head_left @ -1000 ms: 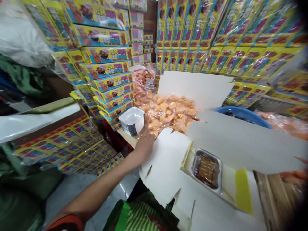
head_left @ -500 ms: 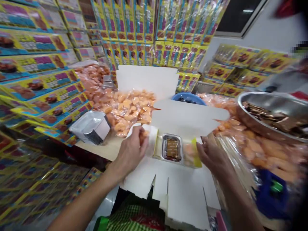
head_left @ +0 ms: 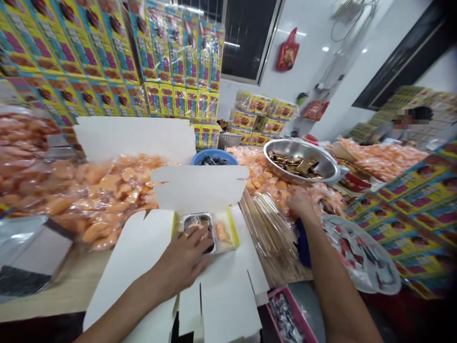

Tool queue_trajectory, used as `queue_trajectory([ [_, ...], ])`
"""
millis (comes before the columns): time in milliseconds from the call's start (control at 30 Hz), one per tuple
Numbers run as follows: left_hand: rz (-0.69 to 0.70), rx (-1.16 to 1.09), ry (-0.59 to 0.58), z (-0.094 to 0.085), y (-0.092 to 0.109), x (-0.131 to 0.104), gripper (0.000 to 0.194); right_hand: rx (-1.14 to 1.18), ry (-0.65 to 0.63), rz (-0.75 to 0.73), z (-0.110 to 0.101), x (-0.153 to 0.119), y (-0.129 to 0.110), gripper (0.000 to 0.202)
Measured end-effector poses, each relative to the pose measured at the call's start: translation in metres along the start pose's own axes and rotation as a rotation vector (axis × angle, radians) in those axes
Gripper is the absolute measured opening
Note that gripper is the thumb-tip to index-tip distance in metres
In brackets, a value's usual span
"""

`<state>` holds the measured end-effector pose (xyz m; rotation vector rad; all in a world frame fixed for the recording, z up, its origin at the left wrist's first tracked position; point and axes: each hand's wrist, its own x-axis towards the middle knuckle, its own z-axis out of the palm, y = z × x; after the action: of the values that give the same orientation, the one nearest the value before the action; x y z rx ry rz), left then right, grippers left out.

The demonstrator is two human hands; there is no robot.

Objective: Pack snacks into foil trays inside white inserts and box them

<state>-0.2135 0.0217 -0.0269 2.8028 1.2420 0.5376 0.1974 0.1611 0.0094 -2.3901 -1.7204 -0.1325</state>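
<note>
My left hand lies over a small foil tray, its fingers spread across the dark contents. The tray sits inside an open white carton with yellow inner edges. Beside it in the carton is a peach-coloured packet. Out to the right, my right hand is at the heap of peach-coloured packets, below the metal bowl of brown-gold sachets. Blur hides its fingers, so I cannot see whether it grips anything. Bundled wooden sticks lie between the hands.
Flattened white cartons lie under the open one. More peach packets spread behind, with foil trays at left. A blue bowl, a round tray of sachets, a pink box and stacked yellow boxes surround the workplace. A person is far right.
The view has turned right. My left hand has moved from the carton's left side onto the foil tray. My right hand has left the carton's right side and reached out to the peach packets.
</note>
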Motion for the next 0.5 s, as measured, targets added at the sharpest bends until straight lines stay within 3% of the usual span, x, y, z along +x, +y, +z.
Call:
queue_trajectory([
  [133, -0.042, 0.121, -0.044, 0.017, -0.004, -0.01, 0.043, 0.049, -0.039, 0.029, 0.011, 0.026, 0.008, 0.045],
  [267, -0.083, 0.172, -0.031, 0.018, -0.012, -0.017, 0.045, 0.121, 0.124, 0.114, -0.003, 0.024, 0.013, 0.054],
  [400, -0.039, 0.179, -0.077, 0.003, -0.007, -0.018, 0.046, 0.295, 0.287, 0.126, -0.014, -0.009, 0.012, 0.072],
  [500, -0.01, 0.147, -0.093, -0.002, -0.005, -0.015, 0.029, 0.638, 0.17, -0.193, -0.005, -0.057, -0.021, 0.069],
])
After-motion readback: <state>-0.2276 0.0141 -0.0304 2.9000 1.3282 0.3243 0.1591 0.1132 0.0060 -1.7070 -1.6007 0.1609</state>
